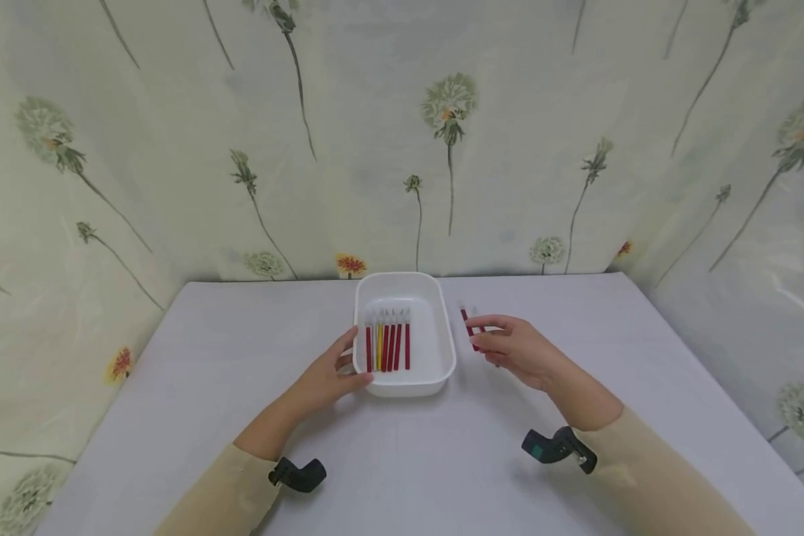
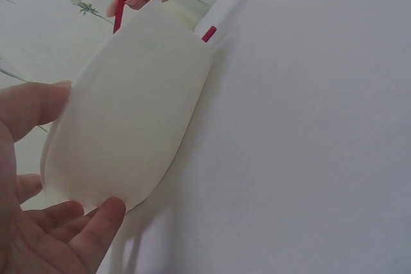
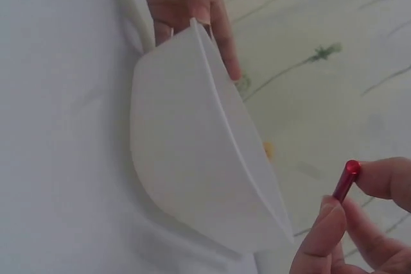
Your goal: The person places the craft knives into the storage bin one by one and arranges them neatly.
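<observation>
A white tray (image 1: 432, 365) holds a row of several slim sticks with clear tips, most of them red (image 1: 407, 346) and one yellow (image 1: 379, 346); they look like capped pens or brushes. My left hand (image 1: 328, 380) grips the tray's left side, thumb at the near left corner and fingers along the wall. Right of the tray, my right hand (image 1: 516, 350) pinches a red stick (image 3: 347, 179) between thumb and fingers, apart from the tray. A second red stick (image 2: 209, 33) lies on the table, partly hidden behind the right hand in the head view.
The table (image 1: 241, 335) has a pale lilac-white cover. A curtain (image 1: 375, 149) printed with dandelions stands behind the table and along both sides. Each wrist wears a black camera mount (image 1: 559, 447).
</observation>
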Action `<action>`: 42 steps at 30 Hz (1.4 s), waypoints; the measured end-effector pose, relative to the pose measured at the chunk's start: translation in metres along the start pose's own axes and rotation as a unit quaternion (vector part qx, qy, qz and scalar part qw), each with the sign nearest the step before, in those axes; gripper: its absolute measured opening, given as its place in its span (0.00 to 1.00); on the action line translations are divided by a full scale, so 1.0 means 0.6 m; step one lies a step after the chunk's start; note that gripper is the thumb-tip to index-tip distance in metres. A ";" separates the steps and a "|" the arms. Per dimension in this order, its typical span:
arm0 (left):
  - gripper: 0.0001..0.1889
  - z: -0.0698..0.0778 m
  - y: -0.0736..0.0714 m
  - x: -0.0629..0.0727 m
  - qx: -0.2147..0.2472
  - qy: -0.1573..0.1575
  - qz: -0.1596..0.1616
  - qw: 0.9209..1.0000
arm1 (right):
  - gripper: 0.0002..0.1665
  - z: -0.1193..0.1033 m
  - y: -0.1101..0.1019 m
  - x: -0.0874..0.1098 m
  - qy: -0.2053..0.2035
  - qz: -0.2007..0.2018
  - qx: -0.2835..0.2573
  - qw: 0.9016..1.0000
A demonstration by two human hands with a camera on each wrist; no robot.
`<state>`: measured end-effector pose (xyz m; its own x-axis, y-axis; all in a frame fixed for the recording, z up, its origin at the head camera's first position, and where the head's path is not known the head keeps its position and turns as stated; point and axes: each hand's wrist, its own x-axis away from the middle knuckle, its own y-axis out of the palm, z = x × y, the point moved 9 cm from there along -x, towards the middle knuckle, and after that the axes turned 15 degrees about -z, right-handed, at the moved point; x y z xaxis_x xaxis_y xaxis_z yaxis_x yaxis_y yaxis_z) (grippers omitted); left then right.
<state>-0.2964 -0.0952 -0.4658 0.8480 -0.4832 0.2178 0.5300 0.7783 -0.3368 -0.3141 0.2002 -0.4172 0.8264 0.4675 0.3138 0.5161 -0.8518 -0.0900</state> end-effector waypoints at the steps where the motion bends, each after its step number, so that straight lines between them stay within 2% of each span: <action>1: 0.50 0.001 0.000 0.000 0.000 0.001 -0.001 1.000 | 0.31 -0.002 0.004 -0.004 0.002 -0.001 0.005 1.000; 9: 0.50 0.003 -0.001 0.002 -0.003 0.002 0.002 1.000 | 0.27 -0.016 0.041 -0.035 0.011 -0.022 0.009 1.000; 20: 0.50 0.005 0.001 0.002 0.008 0.007 -0.004 1.000 | 0.29 -0.017 0.058 -0.070 0.050 -0.026 -0.013 0.998; 33: 0.51 0.007 0.000 0.001 0.010 0.013 -0.008 1.000 | 0.27 -0.031 0.072 -0.109 0.083 -0.060 0.024 0.994; 42: 0.51 0.003 0.001 0.000 0.009 0.011 -0.011 1.000 | 0.24 -0.036 0.082 -0.124 0.094 -0.038 0.018 0.995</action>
<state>-0.2961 -0.0941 -0.4641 0.8358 -0.5095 0.2048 0.5491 0.7743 -0.3145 -0.3549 0.1187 -0.4244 0.7294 0.4753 0.4919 0.5863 -0.8049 -0.0917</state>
